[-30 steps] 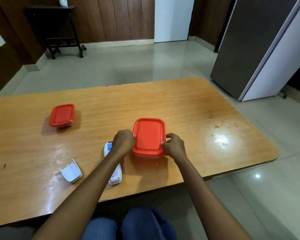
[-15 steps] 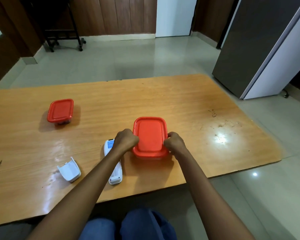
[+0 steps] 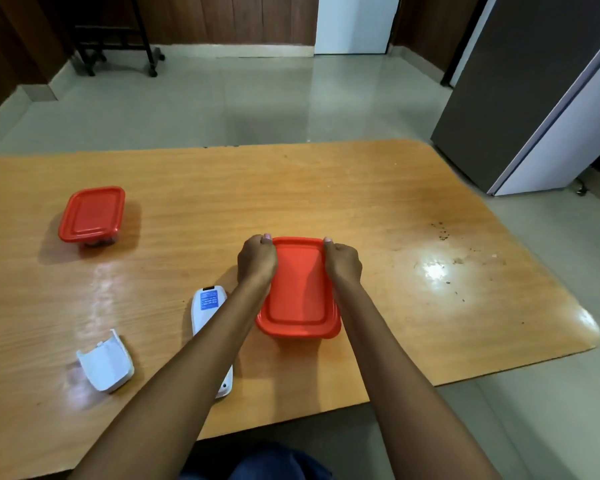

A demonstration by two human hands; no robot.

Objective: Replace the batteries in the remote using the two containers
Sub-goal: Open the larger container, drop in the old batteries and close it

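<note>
- The near container (image 3: pixel 298 292) sits on the table (image 3: pixel 378 209) with its red lid on.
- The left hand (image 3: pixel 257 261) and the right hand (image 3: pixel 343 263) grip its far corners.
- The remote (image 3: pixel 207 306) lies just left of it (back side up).
- The white battery cover (image 3: pixel 106 363) lies further left.
- The second container (image 3: pixel 92 214) sits well apart, far left.

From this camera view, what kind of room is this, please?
Probably a room in a home, perhaps a dining area or kitchen, though I cannot be sure. A large wooden table stands on a glossy tiled floor, the walls are wood-panelled, and what looks like a tall grey fridge stands at the right.
</note>
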